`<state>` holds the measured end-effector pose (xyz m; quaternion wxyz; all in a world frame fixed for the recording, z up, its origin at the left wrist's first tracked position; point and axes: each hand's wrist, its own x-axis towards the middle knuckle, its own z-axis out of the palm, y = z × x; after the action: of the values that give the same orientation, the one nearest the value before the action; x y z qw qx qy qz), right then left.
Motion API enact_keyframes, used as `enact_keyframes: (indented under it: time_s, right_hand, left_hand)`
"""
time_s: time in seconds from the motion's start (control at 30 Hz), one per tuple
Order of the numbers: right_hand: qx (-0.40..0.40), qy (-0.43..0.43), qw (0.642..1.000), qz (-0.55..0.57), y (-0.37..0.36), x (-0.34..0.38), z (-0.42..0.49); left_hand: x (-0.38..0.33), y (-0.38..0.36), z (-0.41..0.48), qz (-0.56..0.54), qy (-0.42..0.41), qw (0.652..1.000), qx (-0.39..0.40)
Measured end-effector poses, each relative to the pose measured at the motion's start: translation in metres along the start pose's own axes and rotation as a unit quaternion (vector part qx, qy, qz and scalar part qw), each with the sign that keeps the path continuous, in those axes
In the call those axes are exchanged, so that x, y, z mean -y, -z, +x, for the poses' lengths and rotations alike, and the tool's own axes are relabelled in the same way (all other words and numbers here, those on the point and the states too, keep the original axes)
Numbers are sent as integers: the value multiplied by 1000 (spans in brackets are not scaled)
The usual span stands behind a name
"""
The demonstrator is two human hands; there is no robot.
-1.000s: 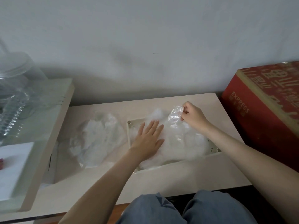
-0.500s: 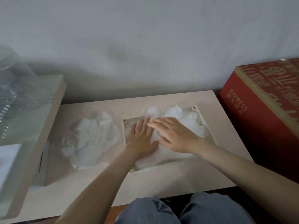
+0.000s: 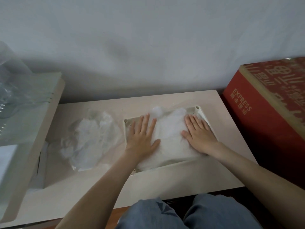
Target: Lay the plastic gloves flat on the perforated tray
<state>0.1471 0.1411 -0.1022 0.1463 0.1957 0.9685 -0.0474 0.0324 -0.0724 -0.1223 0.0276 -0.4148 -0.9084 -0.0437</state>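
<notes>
A cream tray with round corner posts lies on the low beige table. Clear plastic gloves cover most of its surface, hiding the perforations. My left hand presses flat on the left part of the gloves, fingers straight and spread. Over on the right part my right hand presses flat in the same way. A crumpled heap of more clear plastic gloves lies on the table to the left of the tray.
A red cardboard box printed EXPRESS stands at the table's right end. A higher white shelf with a clear plastic container stands on the left. The wall runs behind the table. My knees in blue jeans sit below the front edge.
My right hand let go of the glove it pinched above the tray, pressed down beside the left hand, then slid right across the gloves. The left hand stayed flat.
</notes>
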Motion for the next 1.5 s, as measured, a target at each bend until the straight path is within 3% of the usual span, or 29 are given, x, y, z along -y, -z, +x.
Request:
enact_keyframes:
  time_s: [0.1, 0.23, 0.3, 0.37, 0.43, 0.57, 0.7, 0.83, 1.0, 1.13, 1.37, 1.5]
  right_hand:
    - [-28, -5, 1000, -10, 1, 4, -2]
    - [-121, 30, 992, -19, 7, 11, -4]
    - [-134, 70, 988, -44, 6, 16, -7]
    - [-95, 96, 989, -63, -1, 17, -10]
    - [-83, 60, 994, -43, 0, 14, -8]
    - [-221, 13, 975, -6, 18, 24, -1]
    - [-287, 51, 953, 88, 40, 49, 10]
    - [-234, 173, 939, 182, 52, 71, 17]
    - [-171, 299, 925, 163, 56, 78, 26]
    - [-95, 296, 937, 159, 61, 83, 32]
    - [-77, 243, 957, 141, 69, 76, 36]
    - [-49, 233, 952, 192, 74, 73, 33]
  left_hand:
    - [-2, 16, 2, -41, 63, 995, -65]
    - [13, 27, 9, -54, 157, 982, -92]
    - [23, 22, 9, -58, 156, 982, -95]
    - [30, 17, 7, -70, 148, 983, -87]
    - [34, 14, 4, -83, 133, 982, -107]
    - [34, 16, 4, -105, 104, 968, -204]
    - [30, 20, 3, -138, 68, 958, -241]
    - [31, 24, 0, -105, -32, 957, -268]
    - [30, 28, -2, -92, -84, 946, -298]
    - [32, 28, 0, -88, -95, 947, -294]
    - [29, 32, -5, -100, -90, 958, -252]
    - [26, 35, -5, -137, -75, 964, -218]
